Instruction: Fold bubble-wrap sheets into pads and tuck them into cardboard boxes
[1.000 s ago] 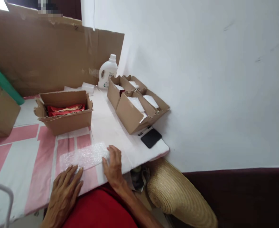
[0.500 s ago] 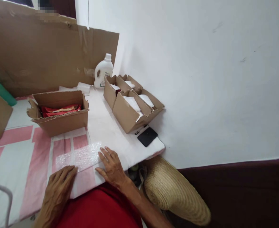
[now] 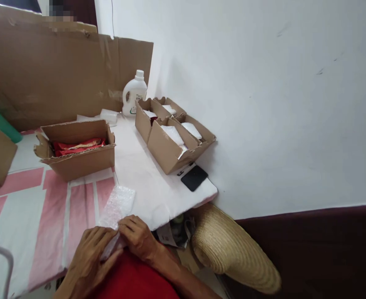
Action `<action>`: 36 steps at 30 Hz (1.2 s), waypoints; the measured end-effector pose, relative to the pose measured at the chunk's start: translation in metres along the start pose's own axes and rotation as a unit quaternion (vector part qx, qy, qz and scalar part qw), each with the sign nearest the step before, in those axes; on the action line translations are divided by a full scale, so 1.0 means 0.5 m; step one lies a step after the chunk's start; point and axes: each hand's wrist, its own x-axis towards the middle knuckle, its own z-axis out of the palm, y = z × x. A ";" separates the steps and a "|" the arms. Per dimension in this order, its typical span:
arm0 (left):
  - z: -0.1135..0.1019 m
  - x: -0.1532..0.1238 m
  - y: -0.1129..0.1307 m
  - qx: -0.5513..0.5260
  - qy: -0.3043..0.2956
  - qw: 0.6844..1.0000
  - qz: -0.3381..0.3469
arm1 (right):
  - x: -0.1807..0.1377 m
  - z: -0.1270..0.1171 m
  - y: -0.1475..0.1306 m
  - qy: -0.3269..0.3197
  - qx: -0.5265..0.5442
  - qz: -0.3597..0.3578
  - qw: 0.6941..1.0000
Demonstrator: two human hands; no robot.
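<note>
A clear strip of bubble wrap [image 3: 118, 203] lies at the near edge of the table, its far end flat on the cloth. Its near end is between my two hands, close to my red clothing. My left hand [image 3: 94, 251] grips the left side of the wrap, thumb and fingers closing on it. With bent fingers, my right hand [image 3: 137, 237] pinches the wrap's right side. The hands almost touch. Beyond them stands an open cardboard box [image 3: 86, 164] with red packets [image 3: 77, 146] inside.
Several small cardboard boxes [image 3: 161, 145] holding white bubble-wrapped things stand to the right, near a white jug [image 3: 135, 93]. A black phone [image 3: 194, 178] lies by the table's corner. A straw hat [image 3: 233, 249] sits below the edge, beside the wall. A tall cardboard sheet [image 3: 61, 79] closes the back.
The bubble wrap has turned from lying crosswise to pointing away from me and has come nearer. Both hands have moved together and closed on its near end.
</note>
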 end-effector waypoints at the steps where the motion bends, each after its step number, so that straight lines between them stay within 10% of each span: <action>1: -0.008 -0.009 -0.004 -0.001 -0.002 1.000 0.002 | -0.008 -0.009 0.002 0.010 0.021 0.010 1.000; 11: 0.026 -0.067 -0.080 -0.032 0.030 0.998 0.048 | -0.037 -0.039 0.003 0.055 0.152 0.112 0.980; 19: 0.052 -0.009 -0.040 -0.103 0.070 0.977 -0.175 | -0.019 -0.025 -0.019 0.126 0.049 0.222 0.966; 27: 0.082 0.022 -0.027 0.001 0.115 0.964 -0.238 | -0.020 0.012 -0.018 0.159 -0.005 0.264 0.951; 31: 0.067 0.015 -0.014 0.090 0.158 0.972 -0.149 | -0.014 0.014 -0.018 0.162 -0.023 0.266 0.950; 36: 0.067 -0.004 -0.016 0.102 0.075 0.992 -0.006 | -0.018 0.004 -0.015 0.173 0.014 0.266 0.948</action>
